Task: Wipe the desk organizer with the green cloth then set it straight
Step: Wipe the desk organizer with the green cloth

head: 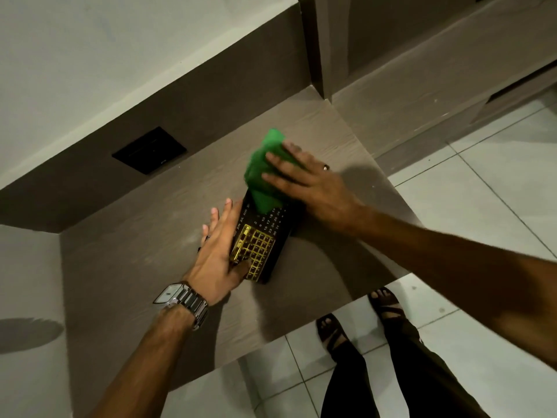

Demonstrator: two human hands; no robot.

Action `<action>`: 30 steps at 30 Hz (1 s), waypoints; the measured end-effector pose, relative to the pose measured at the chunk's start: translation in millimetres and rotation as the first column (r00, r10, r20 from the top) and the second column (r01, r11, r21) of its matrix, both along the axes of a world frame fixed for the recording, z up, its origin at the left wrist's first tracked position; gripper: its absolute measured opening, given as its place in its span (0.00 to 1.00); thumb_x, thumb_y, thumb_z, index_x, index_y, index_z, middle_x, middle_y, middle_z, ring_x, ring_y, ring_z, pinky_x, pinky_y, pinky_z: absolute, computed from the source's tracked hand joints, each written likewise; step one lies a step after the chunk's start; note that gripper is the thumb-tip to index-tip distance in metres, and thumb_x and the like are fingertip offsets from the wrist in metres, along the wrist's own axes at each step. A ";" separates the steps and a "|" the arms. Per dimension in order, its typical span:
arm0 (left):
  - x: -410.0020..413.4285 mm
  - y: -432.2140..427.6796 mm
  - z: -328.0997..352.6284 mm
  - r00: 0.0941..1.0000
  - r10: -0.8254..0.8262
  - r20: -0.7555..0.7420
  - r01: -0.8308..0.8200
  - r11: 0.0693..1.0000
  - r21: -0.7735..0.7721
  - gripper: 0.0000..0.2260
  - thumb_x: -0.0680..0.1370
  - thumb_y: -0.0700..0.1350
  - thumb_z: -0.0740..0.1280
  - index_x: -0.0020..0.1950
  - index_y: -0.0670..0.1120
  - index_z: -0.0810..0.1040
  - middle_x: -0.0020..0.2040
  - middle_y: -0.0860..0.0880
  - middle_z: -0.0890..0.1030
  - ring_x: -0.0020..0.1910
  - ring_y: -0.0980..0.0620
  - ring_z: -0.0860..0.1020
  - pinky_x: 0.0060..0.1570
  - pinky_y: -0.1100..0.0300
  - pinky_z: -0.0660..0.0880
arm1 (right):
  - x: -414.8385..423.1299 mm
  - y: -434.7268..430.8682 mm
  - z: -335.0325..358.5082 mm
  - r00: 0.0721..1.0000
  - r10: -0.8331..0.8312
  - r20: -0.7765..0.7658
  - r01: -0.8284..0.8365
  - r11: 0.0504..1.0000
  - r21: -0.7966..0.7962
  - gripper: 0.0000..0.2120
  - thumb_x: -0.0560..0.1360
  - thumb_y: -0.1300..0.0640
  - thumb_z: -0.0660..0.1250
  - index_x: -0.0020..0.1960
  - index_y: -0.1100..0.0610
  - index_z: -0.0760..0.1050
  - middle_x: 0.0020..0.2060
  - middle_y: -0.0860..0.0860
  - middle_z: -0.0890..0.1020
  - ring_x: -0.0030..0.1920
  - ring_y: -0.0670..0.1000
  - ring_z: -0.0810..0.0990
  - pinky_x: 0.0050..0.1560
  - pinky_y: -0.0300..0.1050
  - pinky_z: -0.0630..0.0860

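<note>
While the cloth (265, 173) is pressed flat under the right hand's (304, 182) spread fingers, the organizer (265, 236) (askew on the table (150, 236)) is braced by the left hand's (220, 254) extended fingers; hard strokes could skid it.

Our right hand (304, 182) presses a green cloth (265, 173) flat onto the black desk organizer (265, 236); our left hand (220, 251) steadies its side.
</note>
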State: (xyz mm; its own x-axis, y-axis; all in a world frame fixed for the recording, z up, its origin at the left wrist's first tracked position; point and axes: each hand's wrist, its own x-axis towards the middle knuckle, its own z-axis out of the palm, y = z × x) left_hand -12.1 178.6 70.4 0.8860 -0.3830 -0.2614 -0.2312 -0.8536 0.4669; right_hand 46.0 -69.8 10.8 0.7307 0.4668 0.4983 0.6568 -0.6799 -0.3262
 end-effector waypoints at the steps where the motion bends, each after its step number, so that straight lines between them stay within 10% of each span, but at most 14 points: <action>1: -0.4 -0.5 0.4 1.000 0.001 0.000 -0.001 1.000 -0.009 0.52 0.70 0.37 0.72 0.72 0.65 0.35 0.79 0.50 0.41 0.76 0.47 0.38 0.72 0.45 0.36 | 7.2 -7.3 3.6 0.999 -0.029 -0.043 0.029 1.000 0.009 0.32 0.74 0.68 0.64 0.76 0.53 0.64 0.76 0.58 0.65 0.76 0.66 0.58 0.63 0.68 0.72; 5: -0.5 -4.7 2.4 1.000 0.000 0.013 0.000 1.000 -0.017 0.52 0.69 0.36 0.73 0.73 0.65 0.37 0.79 0.49 0.43 0.76 0.45 0.38 0.72 0.44 0.36 | 14.9 -8.5 15.4 0.959 -0.232 -0.160 0.258 0.951 0.171 0.36 0.71 0.75 0.59 0.76 0.53 0.65 0.77 0.58 0.64 0.77 0.68 0.54 0.66 0.65 0.66; 12: -0.3 -3.6 1.3 0.998 -0.026 0.055 0.024 0.999 0.035 0.54 0.69 0.38 0.74 0.73 0.64 0.34 0.79 0.49 0.42 0.76 0.45 0.37 0.72 0.44 0.35 | -13.5 10.9 7.1 0.996 0.076 0.053 -0.068 0.989 -0.129 0.28 0.76 0.61 0.55 0.76 0.54 0.65 0.75 0.60 0.66 0.75 0.68 0.58 0.75 0.63 0.50; 24: -1.7 -7.4 4.9 0.999 -0.004 0.040 0.003 1.000 0.012 0.51 0.69 0.38 0.74 0.74 0.57 0.37 0.78 0.49 0.42 0.77 0.47 0.37 0.75 0.43 0.37 | -23.7 22.4 2.6 0.992 0.120 -0.026 -0.122 0.988 -0.098 0.29 0.77 0.51 0.62 0.77 0.53 0.61 0.77 0.62 0.61 0.77 0.64 0.53 0.77 0.59 0.47; 30: -1.0 -7.9 7.0 1.000 0.002 0.028 -0.002 1.000 0.008 0.48 0.69 0.39 0.74 0.78 0.49 0.43 0.79 0.46 0.45 0.77 0.46 0.38 0.74 0.44 0.37 | -28.1 35.5 6.3 0.989 0.108 -0.102 -0.117 0.990 -0.080 0.30 0.79 0.40 0.58 0.78 0.50 0.58 0.78 0.61 0.59 0.77 0.68 0.49 0.71 0.73 0.55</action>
State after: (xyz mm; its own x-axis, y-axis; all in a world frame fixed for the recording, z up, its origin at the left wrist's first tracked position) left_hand -13.1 170.7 77.3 0.8938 -0.3791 -0.2397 -0.2424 -0.8579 0.4530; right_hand 17.8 -34.3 17.1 0.7140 0.5868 0.3819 0.6987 -0.6317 -0.3358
